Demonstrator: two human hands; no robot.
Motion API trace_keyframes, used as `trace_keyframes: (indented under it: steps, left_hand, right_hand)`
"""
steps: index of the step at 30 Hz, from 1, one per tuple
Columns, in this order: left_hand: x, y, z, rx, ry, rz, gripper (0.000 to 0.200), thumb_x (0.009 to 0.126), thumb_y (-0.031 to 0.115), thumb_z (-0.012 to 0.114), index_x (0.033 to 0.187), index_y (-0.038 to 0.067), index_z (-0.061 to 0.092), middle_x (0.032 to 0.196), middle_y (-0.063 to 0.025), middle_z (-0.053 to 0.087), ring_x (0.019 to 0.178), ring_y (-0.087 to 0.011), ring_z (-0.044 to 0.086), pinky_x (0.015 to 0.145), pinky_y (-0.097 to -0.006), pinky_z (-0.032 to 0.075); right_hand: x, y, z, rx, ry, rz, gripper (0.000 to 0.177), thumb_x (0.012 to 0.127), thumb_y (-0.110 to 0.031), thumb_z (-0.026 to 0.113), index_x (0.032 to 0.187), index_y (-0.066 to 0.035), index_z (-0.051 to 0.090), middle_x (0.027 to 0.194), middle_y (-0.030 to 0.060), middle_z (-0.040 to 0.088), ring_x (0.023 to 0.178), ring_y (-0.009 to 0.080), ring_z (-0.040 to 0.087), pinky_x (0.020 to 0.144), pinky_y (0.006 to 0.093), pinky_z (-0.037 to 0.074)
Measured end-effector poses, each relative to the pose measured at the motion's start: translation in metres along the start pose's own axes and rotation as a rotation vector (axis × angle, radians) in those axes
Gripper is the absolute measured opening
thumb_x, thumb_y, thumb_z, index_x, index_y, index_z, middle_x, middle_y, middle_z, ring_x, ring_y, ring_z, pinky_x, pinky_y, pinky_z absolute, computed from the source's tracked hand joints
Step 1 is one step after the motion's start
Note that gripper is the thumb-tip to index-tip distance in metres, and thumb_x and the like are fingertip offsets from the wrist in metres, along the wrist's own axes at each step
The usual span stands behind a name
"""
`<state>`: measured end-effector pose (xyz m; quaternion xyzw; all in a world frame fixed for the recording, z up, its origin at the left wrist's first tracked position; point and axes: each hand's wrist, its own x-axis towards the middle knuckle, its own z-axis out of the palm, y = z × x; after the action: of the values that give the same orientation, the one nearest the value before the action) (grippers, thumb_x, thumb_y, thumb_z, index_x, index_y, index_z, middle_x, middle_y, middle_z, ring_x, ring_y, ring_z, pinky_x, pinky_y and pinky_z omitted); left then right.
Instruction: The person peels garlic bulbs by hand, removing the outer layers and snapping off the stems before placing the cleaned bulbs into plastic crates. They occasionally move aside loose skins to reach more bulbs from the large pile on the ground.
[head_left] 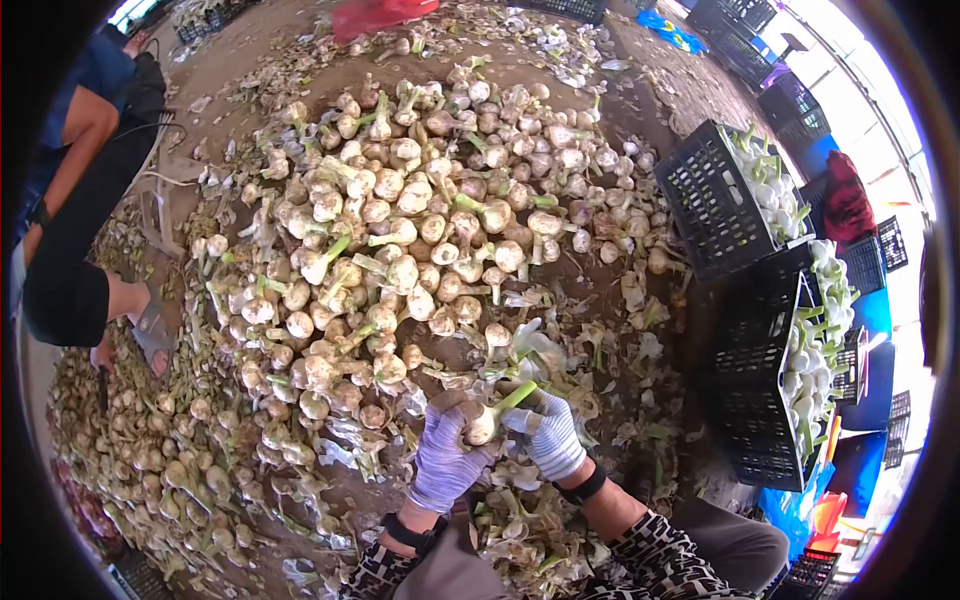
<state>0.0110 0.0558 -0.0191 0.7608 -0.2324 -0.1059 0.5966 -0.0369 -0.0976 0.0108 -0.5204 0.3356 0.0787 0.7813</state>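
Observation:
A garlic bulb [481, 430] with a short green stem sits between my two gloved hands. My left hand [446, 455], in a pale purple-white glove, is closed around the bulb's side. Its stem is pinched in the fingers of my right hand [548, 432], which wears a whitish-blue glove. Beyond my hands a large heap of garlic bulbs [410, 230] spreads over the ground, many with soil on them and cut stems. Loose peeled skins [540, 350] lie just past my fingers, and more skins [515, 530] are piled between my knees.
Two black crates [715, 205] filled with white garlic stand at the right. Another person's arm [85, 140] and sandalled foot [152, 330] are at the left. More bulbs [170, 480] cover the lower left ground. A red bag [375, 15] lies at the far edge.

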Motion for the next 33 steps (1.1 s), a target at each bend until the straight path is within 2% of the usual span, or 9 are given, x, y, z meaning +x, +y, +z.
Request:
trace_keyframes:
  steps: [3,5,8,16,20,24,28,29,33]
  left_hand:
    - [-0.006,-0.011,-0.006,-0.393,0.001,-0.229,0.054,0.062,0.005,0.077,0.110,0.007,0.052,0.111,-0.0085,0.053,0.100,-0.0222,0.055,0.079,-0.0337,0.050]
    - [-0.002,-0.005,-0.016,-1.133,-0.061,-0.622,0.052,0.070,0.018,0.075,0.114,0.004,0.051,0.103,-0.0096,0.059,0.089,-0.0218,0.060,0.075,-0.0319,0.052]
    - [-0.005,-0.004,-0.020,-1.313,-0.083,-0.687,0.056,0.075,0.028,0.072,0.117,-0.001,0.050,0.095,-0.0107,0.062,0.077,-0.0213,0.063,0.068,-0.0297,0.053]
    - [-0.004,0.001,-0.020,-1.155,-0.014,-0.788,0.059,0.079,0.054,0.060,0.110,0.003,0.055,0.088,-0.0072,0.061,0.070,-0.0188,0.060,0.063,-0.0269,0.051]
    - [-0.011,-0.007,-0.025,-1.001,-0.072,-0.945,0.054,0.079,0.057,0.056,0.099,0.007,0.059,0.078,-0.0020,0.061,0.060,-0.0111,0.057,0.049,-0.0211,0.047]
    - [-0.012,-0.013,-0.031,-1.006,-0.146,-1.090,0.042,0.082,0.047,0.057,0.094,0.007,0.061,0.078,-0.0023,0.062,0.058,-0.0083,0.056,0.046,-0.0196,0.043]
    - [-0.006,0.016,-0.021,-0.807,-0.128,-0.713,0.038,0.083,0.042,0.055,0.095,0.006,0.061,0.073,-0.0050,0.063,0.058,-0.0098,0.058,0.044,-0.0200,0.043]
    - [-0.001,0.013,-0.032,-1.152,-0.215,-1.018,0.042,0.082,0.044,0.054,0.094,0.004,0.061,0.071,-0.0059,0.062,0.059,-0.0111,0.059,0.046,-0.0199,0.044]
    - [-0.008,-0.013,-0.025,-1.118,-0.160,-0.978,0.041,0.083,0.041,0.047,0.098,0.004,0.058,0.068,-0.0059,0.059,0.050,-0.0147,0.053,0.042,-0.0240,0.040]
  right_hand:
    - [0.003,0.000,0.001,0.067,-0.048,-0.015,0.034,0.080,-0.004,0.062,0.114,0.000,0.057,0.088,0.0031,0.063,0.073,0.0085,0.057,0.065,0.0224,0.048]
    - [0.006,0.008,-0.003,-0.223,-0.098,-0.370,0.033,0.079,0.003,0.059,0.113,0.000,0.058,0.090,0.0037,0.064,0.077,0.0094,0.058,0.068,0.0239,0.049]
    - [0.008,0.012,0.001,-0.057,-0.034,-0.311,0.027,0.076,0.010,0.059,0.100,-0.001,0.063,0.091,0.0015,0.065,0.081,0.0095,0.059,0.074,0.0241,0.049]
    - [0.006,-0.005,0.012,-0.223,-0.265,-0.228,0.034,0.079,0.001,0.065,0.112,-0.005,0.058,0.101,0.0057,0.064,0.091,0.0111,0.059,0.079,0.0263,0.049]
    - [0.030,-0.001,0.001,-0.898,-0.271,-0.842,0.033,0.065,0.000,0.068,0.095,-0.012,0.065,0.087,0.0088,0.063,0.079,0.0252,0.062,0.071,0.0333,0.050]
    - [0.046,-0.010,0.006,-0.899,-0.414,-0.911,0.029,0.063,-0.008,0.070,0.092,-0.011,0.068,0.087,0.0077,0.064,0.084,0.0280,0.061,0.075,0.0345,0.049]
    - [0.059,-0.002,0.014,-0.876,-0.471,-0.777,0.030,0.064,0.000,0.068,0.092,-0.010,0.068,0.092,0.0083,0.065,0.088,0.0275,0.061,0.079,0.0347,0.048]
    - [0.066,-0.002,0.010,-0.800,-0.475,-0.777,0.041,0.064,0.005,0.067,0.103,-0.008,0.064,0.095,0.0087,0.064,0.090,0.0264,0.060,0.080,0.0335,0.048]
    - [0.034,-0.018,-0.015,-0.524,-0.201,-0.297,0.046,0.074,0.001,0.070,0.117,-0.001,0.054,0.106,0.0040,0.061,0.096,0.0094,0.055,0.082,0.0259,0.046]
